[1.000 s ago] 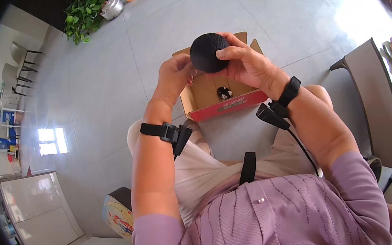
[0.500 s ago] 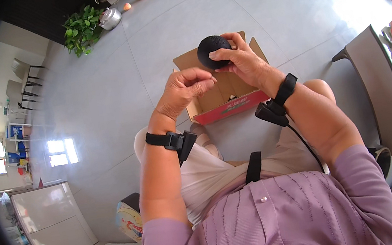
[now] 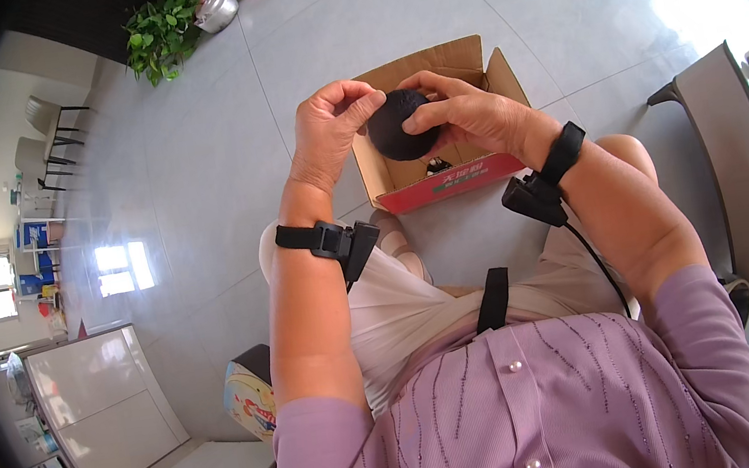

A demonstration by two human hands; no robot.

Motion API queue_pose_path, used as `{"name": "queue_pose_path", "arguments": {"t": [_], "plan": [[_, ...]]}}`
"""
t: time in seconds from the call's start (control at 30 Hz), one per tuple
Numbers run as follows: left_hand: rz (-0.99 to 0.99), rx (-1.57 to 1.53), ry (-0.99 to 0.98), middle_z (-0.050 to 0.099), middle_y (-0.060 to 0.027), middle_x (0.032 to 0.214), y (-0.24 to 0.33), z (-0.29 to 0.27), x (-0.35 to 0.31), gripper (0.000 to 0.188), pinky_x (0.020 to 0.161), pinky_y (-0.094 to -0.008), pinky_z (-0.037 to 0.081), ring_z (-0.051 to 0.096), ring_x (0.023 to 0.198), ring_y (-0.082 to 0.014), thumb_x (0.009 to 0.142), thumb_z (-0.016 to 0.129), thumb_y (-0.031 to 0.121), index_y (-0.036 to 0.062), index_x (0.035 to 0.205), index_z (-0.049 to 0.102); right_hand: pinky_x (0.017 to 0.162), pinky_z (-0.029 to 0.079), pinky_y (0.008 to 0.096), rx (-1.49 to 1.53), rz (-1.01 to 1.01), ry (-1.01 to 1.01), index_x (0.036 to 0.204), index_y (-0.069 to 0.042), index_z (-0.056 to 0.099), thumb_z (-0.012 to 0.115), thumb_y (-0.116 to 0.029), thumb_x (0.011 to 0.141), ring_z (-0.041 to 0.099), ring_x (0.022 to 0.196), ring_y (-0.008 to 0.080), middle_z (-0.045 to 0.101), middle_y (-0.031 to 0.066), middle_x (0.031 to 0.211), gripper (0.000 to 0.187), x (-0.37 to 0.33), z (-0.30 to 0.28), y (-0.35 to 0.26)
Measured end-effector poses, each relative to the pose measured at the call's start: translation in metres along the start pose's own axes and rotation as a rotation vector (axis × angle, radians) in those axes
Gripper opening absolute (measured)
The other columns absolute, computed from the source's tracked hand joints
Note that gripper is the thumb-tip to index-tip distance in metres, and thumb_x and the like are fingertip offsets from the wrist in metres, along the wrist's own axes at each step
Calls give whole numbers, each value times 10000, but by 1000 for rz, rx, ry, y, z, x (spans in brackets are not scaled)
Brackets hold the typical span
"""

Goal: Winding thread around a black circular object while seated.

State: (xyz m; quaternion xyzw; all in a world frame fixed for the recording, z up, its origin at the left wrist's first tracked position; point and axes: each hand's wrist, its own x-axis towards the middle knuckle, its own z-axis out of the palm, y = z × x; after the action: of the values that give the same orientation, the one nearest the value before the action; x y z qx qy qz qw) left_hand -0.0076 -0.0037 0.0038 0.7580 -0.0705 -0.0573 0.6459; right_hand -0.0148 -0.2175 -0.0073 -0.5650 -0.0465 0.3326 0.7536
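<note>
right hand snug around black ball, left hand, thumb to forefinger, at its edge

The right hand grips a black ball over the open cardboard box, and there's the left hand, fingers pinched, right at the ball's edge!

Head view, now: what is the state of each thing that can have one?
Ball: held over the box
Right hand: gripping the ball
Left hand: fingertips pinched, at the ball; contact unclear
Box: open
Wrist straps: fastened
Kettle: upright
</note>
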Motion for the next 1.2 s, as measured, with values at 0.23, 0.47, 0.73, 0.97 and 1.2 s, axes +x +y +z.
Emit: {"name": "queue_pose_path", "arguments": {"t": [0.23,0.47,0.73,0.97,1.2], "plan": [[-59,-68,63,642,4,742,-6,-1,4,171,584,-224,459,557,644,-69,898,710,202,33,912,699,1029,456,450,362,-72,-161,1355,-36,430,657,-116,840,523,1198,272,508,139,1267,568,-8,5,-6],[-127,-41,24,636,-8,729,-12,3,5,150,575,-232,453,543,617,-70,907,673,166,17,901,687,1033,462,477,535,-187,-164,1343,-41,419,639,-107,855,541,1183,289,509,135,1280,540,-4,0,-13],[-106,163,-205,642,9,742,-5,10,-4,144,593,-227,460,556,634,-73,867,741,159,27,918,714,953,518,436,489,-275,246,1320,-67,391,720,-145,821,575,1146,260,516,109,1251,603,5,-5,-11],[-57,-126,-293,649,-32,800,5,8,-15,113,632,-256,463,574,683,-126,831,761,105,19,890,718,863,514,378,225,-226,346,1324,-57,380,787,-164,753,586,1069,240,551,138,1189,709,9,-9,1],[-12,-92,-125,641,-23,793,3,2,-11,105,612,-256,453,565,686,-116,834,765,125,43,872,711,822,509,322,-322,-176,98,1265,-89,481,771,-131,727,567,992,201,573,114,1037,613,5,-1,7]]}}
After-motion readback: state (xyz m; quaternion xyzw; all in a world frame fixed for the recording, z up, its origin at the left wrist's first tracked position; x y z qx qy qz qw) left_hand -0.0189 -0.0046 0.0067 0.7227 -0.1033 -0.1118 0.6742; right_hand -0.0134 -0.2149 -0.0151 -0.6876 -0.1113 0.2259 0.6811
